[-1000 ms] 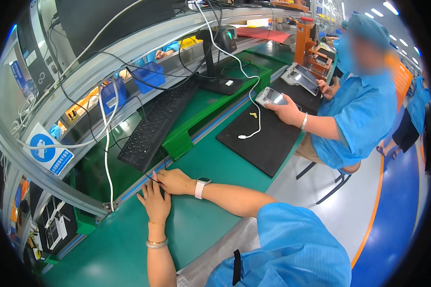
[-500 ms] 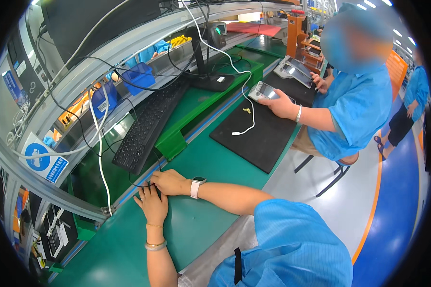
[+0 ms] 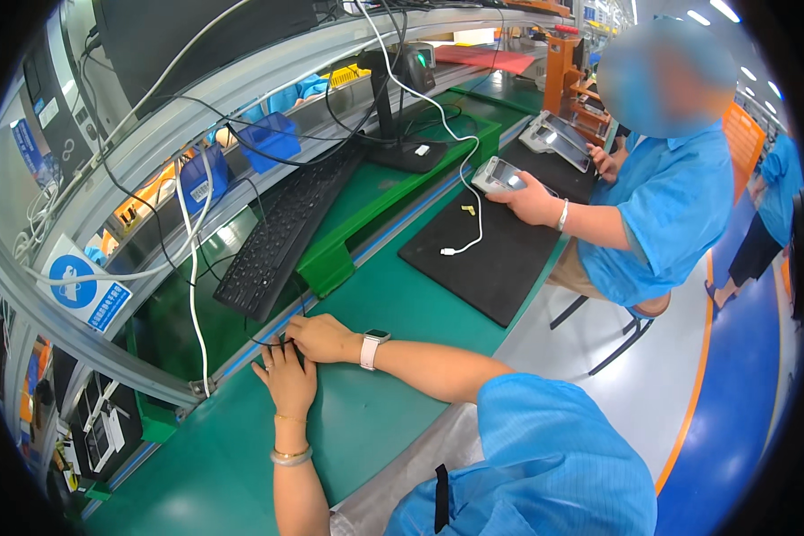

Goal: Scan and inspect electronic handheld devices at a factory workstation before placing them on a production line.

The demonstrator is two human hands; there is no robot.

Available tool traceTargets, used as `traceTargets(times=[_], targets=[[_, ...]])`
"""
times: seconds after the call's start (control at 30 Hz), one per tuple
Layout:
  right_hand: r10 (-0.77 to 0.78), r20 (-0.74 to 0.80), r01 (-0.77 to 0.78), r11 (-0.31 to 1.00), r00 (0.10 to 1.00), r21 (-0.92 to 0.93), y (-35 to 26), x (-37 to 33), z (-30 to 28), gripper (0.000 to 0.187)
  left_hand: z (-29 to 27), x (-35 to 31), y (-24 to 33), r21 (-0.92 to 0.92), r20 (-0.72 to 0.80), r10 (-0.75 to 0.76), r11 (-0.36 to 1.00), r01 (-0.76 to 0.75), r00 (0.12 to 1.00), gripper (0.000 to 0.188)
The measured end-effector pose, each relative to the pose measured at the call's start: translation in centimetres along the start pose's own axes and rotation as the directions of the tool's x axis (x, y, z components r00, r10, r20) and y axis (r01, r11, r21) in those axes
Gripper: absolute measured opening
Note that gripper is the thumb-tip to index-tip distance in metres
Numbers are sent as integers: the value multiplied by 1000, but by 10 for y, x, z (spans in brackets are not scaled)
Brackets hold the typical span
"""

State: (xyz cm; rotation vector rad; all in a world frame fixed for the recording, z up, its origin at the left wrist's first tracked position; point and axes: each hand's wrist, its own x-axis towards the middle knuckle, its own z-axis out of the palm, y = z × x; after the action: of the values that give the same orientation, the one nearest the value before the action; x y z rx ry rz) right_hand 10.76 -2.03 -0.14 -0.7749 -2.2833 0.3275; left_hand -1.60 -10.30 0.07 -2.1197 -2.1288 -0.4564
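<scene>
My left hand (image 3: 290, 384) lies on the green tabletop (image 3: 375, 393) near its far edge, fingers stretched out and apart. Right beside it, my right hand (image 3: 326, 340) has its fingers bent and closed at a thin black cable (image 3: 263, 343), which loops down from beside the keyboard. The fingertips of both hands nearly meet there, and the right fingertips are partly hidden. Just beyond the hands, a black keyboard (image 3: 286, 232) stands tilted against the green raised shelf (image 3: 326, 268).
A black mat (image 3: 473, 268) to the right carries a white cable's plug (image 3: 448, 251) and a small yellow piece (image 3: 468, 210). A co-worker there holds a grey handheld device (image 3: 500, 175); another device (image 3: 556, 140) lies behind. Blue bins (image 3: 270, 143) and a metal frame (image 3: 89, 330) stand at the left.
The whole view has shifted slightly, with the surroundings a little further right. Both my hands keep nearly the same place and pose at the black cable.
</scene>
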Motion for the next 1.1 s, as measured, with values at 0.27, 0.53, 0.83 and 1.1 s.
traceTargets(times=[0.27, 0.53, 0.83, 1.1], targets=[[-9, -11, 9, 1000, 1000, -13, 0, -1, 1, 12, 1, 1, 0, -2, -7, 4, 1000, -4, 1000, 52], [3, -5, -3, 999, 1000, -45, -4, 0, -1, 15, -2, 2, 0, -8, 5, -7, 1000, 7, 1000, 54], [-16, -42, 13, 998, 999, -54, -1, -1, 1, 18, -3, 3, 3, -20, -25, -3, 1000, 2, 1000, 70], [-29, -10, 28, 998, 1000, -63, -1, 0, 1, 13, -2, 2, -1, 28, 13, -5, 1000, 5, 1000, 55]])
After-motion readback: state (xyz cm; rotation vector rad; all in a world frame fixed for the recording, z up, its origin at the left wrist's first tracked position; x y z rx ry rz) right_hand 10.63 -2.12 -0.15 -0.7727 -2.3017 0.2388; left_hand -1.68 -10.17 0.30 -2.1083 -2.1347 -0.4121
